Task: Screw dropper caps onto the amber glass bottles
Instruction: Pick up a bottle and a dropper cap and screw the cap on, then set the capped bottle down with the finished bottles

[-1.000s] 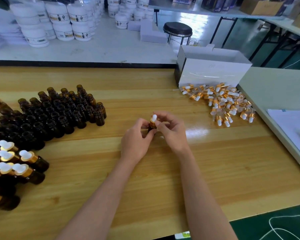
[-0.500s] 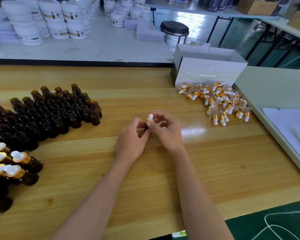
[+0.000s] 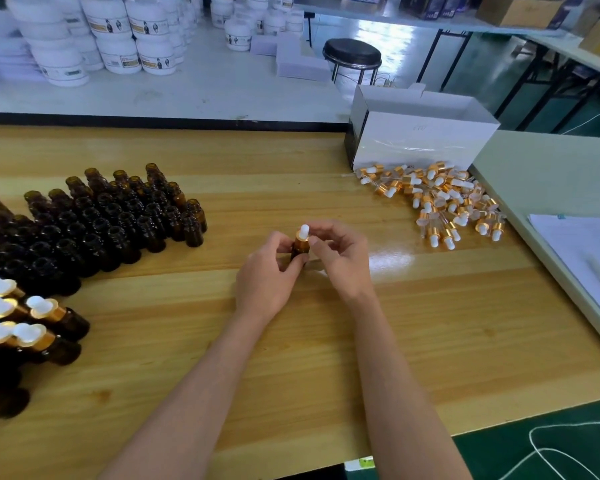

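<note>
At the middle of the wooden table, my left hand grips a small amber bottle, mostly hidden by the fingers. On the bottle sits a dropper cap with a gold collar and white bulb. My right hand pinches the collar from the right side. Several open amber bottles stand in rows at the left. Capped bottles lie at the near left. A heap of loose dropper caps lies at the right.
A white cardboard box stands behind the heap of caps. A lower pale table with papers adjoins on the right. White tubs and a black stool are beyond the far edge.
Both hands have stayed on the bottle and cap at the table's middle, with the right fingers shifting slightly around the collar. The camera view has shifted a little.
</note>
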